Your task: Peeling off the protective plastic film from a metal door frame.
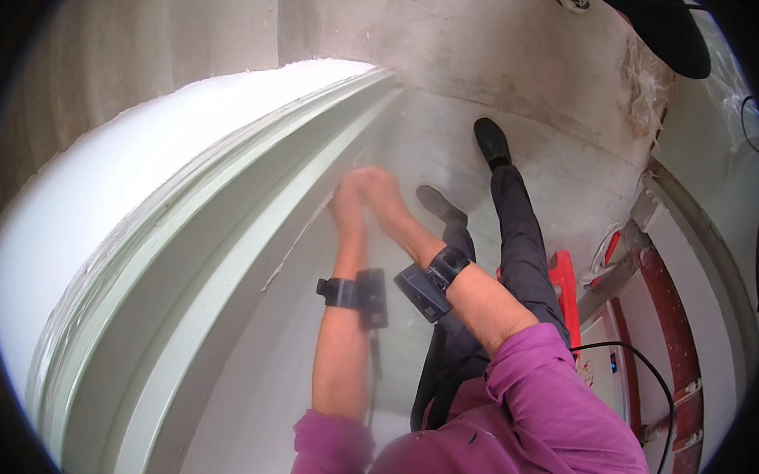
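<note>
My left hand [347, 206] and my right hand [379, 193] are side by side and touching, smeared by motion, with both arms reaching forward. Their fingers are hidden or blurred, so I cannot make out whether anything is held. Both are close to the lower edge of a pale green-white stepped moulding [226, 268], which runs from the lower left up to the far middle. A thin ragged pale edge [294, 248] lies along the moulding's base, just below my left hand. Dark boxes on black straps sit on both forearms.
My legs and dark shoes [491, 142] stand on a dusty pale floor [560, 186]. A red object [566, 292], a black cable [666, 381] and a dark red curved frame [676, 335] are on the right. Another person's shoe [574, 0] shows at the top right.
</note>
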`<state>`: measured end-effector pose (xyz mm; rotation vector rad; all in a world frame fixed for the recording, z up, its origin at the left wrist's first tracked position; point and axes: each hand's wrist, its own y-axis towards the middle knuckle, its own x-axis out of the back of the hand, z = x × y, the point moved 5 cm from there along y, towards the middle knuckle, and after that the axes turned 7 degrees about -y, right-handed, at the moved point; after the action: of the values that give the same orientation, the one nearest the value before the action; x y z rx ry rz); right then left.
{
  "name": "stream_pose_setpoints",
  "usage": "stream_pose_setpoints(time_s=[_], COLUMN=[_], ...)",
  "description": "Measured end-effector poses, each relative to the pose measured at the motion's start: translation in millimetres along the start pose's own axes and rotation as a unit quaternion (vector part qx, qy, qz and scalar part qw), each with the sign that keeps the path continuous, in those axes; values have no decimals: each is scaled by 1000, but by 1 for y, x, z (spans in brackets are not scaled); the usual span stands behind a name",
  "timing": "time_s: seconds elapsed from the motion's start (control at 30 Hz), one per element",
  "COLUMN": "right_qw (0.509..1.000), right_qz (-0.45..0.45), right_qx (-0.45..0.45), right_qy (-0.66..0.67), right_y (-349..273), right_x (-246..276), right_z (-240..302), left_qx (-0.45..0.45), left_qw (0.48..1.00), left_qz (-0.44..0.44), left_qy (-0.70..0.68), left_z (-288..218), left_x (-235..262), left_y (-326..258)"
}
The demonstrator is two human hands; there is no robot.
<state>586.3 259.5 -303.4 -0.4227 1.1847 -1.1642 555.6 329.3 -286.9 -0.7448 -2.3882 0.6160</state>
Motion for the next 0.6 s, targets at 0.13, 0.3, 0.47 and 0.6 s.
stream_pose_setpoints(time_s=[0.13,0.3,0.47,0.6], right_qw=[993,996,999,998], right_qz=[59,-11,-3,18], right_qx=[69,12,22,-48], right_qy=[-72,-90,-45,-35], right_y=[-2,5,18,20], right_x=[10,21,8,10], right_z=[10,2,-1,-5], left_qx=[-3,-69,-108,-142], left_qw=[998,968,958,939], left_qz=[-20,38,36,55], left_qy=[60,238,265,307], left_z=[-1,-7,4,-3], left_x=[3,4,12,7], left_y=[3,5,12,8])
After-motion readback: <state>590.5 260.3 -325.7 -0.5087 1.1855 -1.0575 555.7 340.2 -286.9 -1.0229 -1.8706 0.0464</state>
